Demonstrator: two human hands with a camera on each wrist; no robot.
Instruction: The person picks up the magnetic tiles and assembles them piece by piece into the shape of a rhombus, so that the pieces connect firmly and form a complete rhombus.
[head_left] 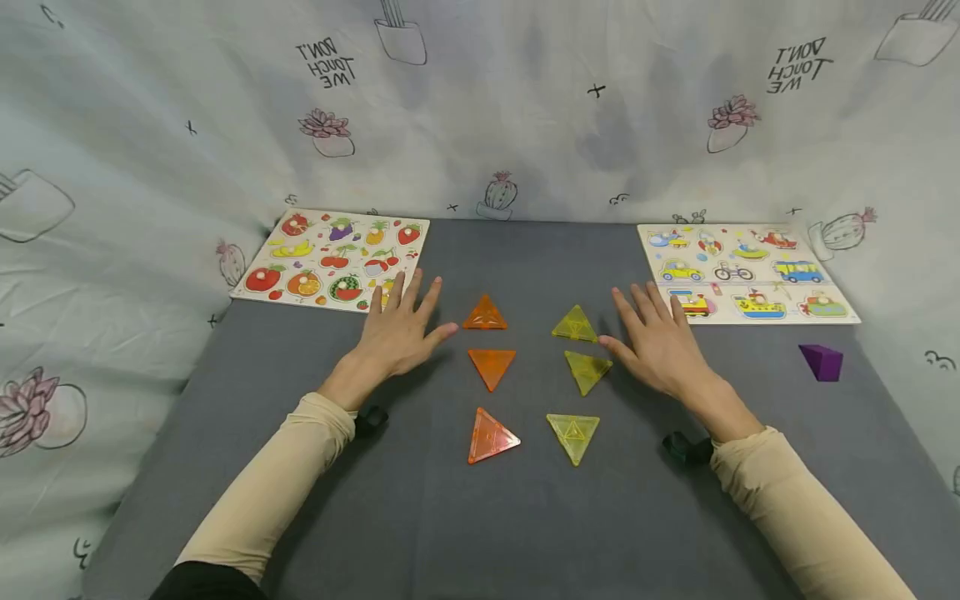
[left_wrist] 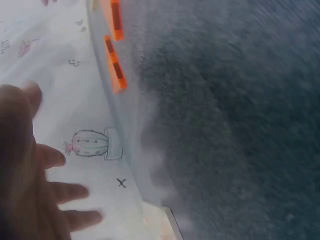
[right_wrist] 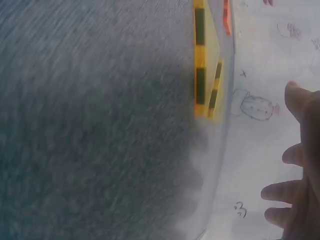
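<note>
Triangles [head_left: 491,367] lie between both apparently flat hands [head_left: 401,329].

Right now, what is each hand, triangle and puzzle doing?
Left hand: open, fingers spread, holding nothing.
Right hand: open, fingers spread, holding nothing.
Orange triangles: three in a column, lying flat, apart.
Yellow triangles: three in a column, lying flat; top two close together.
Fruit puzzle: flat, pieces in.
Vehicle puzzle: flat, pieces in.
Purple block: alone on the cloth.

even soft light, faint shadows, sharp head view with bowed edges, both wrist views blurred
</note>
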